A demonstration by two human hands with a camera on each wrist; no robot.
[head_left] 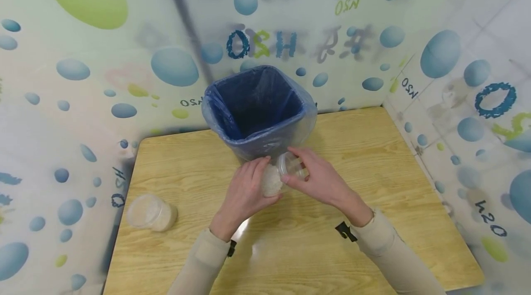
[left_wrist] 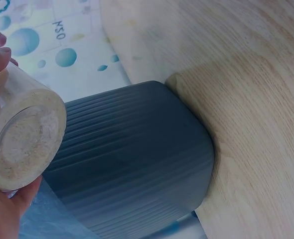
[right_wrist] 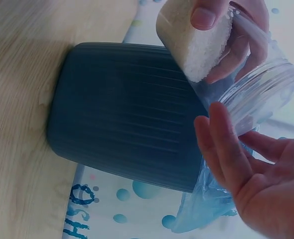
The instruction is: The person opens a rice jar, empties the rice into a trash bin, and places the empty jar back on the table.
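My left hand (head_left: 248, 185) grips a clear jar of white grains (right_wrist: 197, 47), tilted in front of the bin. In the left wrist view the jar's round base (left_wrist: 30, 142) faces the camera, with grains visible through it. My right hand (head_left: 321, 177) holds a clear, see-through container with a ridged rim (right_wrist: 261, 94) between thumb and fingers. Its open end is turned toward the left-hand jar, close to that jar's mouth. Whether the two rims touch, I cannot tell. No contents show inside the right-hand container.
A blue-grey ribbed bin (right_wrist: 122, 109), lined with a translucent blue bag (head_left: 309, 117), stands at the table's back edge, right behind both hands. Another clear jar with pale contents (head_left: 163, 216) is at the left of the wooden table (head_left: 352, 249). Patterned walls (head_left: 166, 18) enclose the table's back and sides.
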